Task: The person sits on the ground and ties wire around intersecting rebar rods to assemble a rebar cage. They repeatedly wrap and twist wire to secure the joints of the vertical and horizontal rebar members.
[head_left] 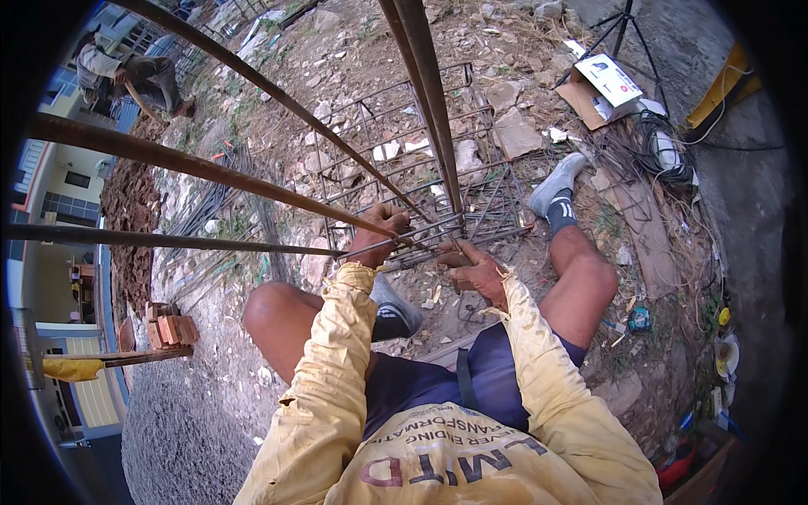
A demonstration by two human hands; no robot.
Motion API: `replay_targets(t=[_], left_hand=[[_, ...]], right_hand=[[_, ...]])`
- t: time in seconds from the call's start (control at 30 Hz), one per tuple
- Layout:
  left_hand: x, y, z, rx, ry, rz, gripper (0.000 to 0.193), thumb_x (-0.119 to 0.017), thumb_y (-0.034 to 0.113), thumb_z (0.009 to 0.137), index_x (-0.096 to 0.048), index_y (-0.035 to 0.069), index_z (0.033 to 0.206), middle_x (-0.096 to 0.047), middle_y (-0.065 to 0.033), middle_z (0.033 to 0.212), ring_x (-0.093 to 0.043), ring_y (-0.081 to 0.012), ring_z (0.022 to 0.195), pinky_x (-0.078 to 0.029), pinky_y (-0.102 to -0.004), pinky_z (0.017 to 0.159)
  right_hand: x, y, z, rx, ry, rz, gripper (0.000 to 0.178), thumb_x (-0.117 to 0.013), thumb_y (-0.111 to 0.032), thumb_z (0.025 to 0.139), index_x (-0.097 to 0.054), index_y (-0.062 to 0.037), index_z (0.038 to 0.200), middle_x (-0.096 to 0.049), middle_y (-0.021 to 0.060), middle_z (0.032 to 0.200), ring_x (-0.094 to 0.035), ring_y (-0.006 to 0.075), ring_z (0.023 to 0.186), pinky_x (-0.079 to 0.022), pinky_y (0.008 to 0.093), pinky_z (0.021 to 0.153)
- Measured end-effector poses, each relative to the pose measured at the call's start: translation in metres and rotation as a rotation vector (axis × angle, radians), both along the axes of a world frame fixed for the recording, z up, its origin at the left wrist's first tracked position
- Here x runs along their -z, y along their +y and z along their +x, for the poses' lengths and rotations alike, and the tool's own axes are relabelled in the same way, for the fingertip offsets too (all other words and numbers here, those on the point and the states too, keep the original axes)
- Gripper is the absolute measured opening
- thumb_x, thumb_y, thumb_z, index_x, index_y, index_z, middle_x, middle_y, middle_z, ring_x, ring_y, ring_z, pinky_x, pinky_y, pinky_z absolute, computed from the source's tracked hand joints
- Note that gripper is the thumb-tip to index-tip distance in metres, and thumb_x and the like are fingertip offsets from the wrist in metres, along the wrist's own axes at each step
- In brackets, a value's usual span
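Several long rusty steel bars [210, 172] come in from the upper left and from the top, meeting at a square wire stirrup [421, 236] in front of me. My left hand [380, 229] is closed around a steel bar beside the stirrup's left side. Close by, at its near right corner, my right hand [475, 271] has thumb and fingers pinched together. Whatever sits between those fingertips is too small to make out. Beyond both hands, a rebar cage [370, 109] of bars and stirrups lies on the ground.
Loose rods [215, 198] lie to the left. At upper right are a cardboard box [593, 101], a tripod [621, 29] and a coil of black wire [661, 147]. Stacked bricks [171, 328] and a gravel heap [189, 429] stand left. Another person [135, 71] holds a wooden handle far left.
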State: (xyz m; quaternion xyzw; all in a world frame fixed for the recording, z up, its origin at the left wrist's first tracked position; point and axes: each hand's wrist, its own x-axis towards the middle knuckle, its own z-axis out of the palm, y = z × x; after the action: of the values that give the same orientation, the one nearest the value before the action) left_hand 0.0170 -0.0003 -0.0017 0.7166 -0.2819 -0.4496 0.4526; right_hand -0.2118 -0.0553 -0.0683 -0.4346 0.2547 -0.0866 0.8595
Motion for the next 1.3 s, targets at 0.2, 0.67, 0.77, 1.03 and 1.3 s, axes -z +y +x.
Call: replay_targets(t=[0.2, 0.67, 0.77, 1.03, 1.3], left_hand=[[0.011, 0.0, 0.018, 0.122, -0.11, 0.154, 0.028, -0.064, 0.028, 0.091, -0.06, 0.0, 0.093, -0.067, -0.0068, 0.081, -0.064, -0.0133, 0.07, -0.051, -0.0267, 0.06], [0.019, -0.007, 0.007, 0.02, -0.222, 0.049, 0.022, -0.065, 0.018, 0.084, -0.061, -0.003, 0.08, -0.061, -0.0064, 0.066, -0.062, -0.0144, 0.056, -0.05, -0.0294, 0.05], [0.03, 0.002, 0.012, -0.013, -0.15, 0.02, 0.02, -0.065, 0.015, 0.087, -0.062, -0.005, 0.087, -0.064, -0.0073, 0.072, -0.063, -0.0139, 0.061, -0.051, -0.0275, 0.052], [0.011, 0.003, 0.002, 0.039, -0.166, 0.033, 0.022, -0.064, 0.017, 0.091, -0.063, -0.005, 0.093, -0.066, -0.0087, 0.078, -0.065, -0.0144, 0.067, -0.053, -0.0263, 0.058], [0.013, 0.009, 0.004, 0.042, -0.094, 0.008, 0.029, -0.063, 0.025, 0.093, -0.064, -0.003, 0.091, -0.066, -0.0059, 0.076, -0.063, -0.0119, 0.067, -0.05, -0.0251, 0.057]], right_hand=[[-0.011, 0.007, -0.009, 0.071, -0.079, 0.074, 0.058, -0.06, -0.003, 0.082, -0.044, -0.0116, 0.137, -0.054, 0.0063, 0.123, -0.051, 0.012, 0.106, -0.043, 0.0261, 0.085], [0.004, 0.011, 0.013, 0.017, 0.171, -1.006, 0.061, -0.062, -0.013, 0.078, -0.048, -0.008, 0.137, -0.052, 0.0187, 0.133, -0.048, 0.0318, 0.125, -0.034, 0.0408, 0.108], [-0.011, 0.023, 0.019, 0.046, 0.362, -1.207, 0.061, -0.06, -0.012, 0.076, -0.051, -0.0123, 0.136, -0.053, 0.0193, 0.13, -0.049, 0.0362, 0.121, -0.036, 0.0438, 0.107], [-0.004, 0.033, 0.02, 0.208, 0.5, -1.324, 0.062, -0.058, -0.005, 0.074, -0.057, -0.0289, 0.131, -0.056, 0.0098, 0.117, -0.051, 0.0325, 0.109, -0.033, 0.0526, 0.101], [0.012, 0.019, 0.017, 0.179, 0.453, -1.2, 0.044, -0.059, -0.011, 0.084, -0.06, -0.0198, 0.127, -0.051, 0.02, 0.107, -0.056, 0.0423, 0.091, -0.05, 0.0477, 0.079]])
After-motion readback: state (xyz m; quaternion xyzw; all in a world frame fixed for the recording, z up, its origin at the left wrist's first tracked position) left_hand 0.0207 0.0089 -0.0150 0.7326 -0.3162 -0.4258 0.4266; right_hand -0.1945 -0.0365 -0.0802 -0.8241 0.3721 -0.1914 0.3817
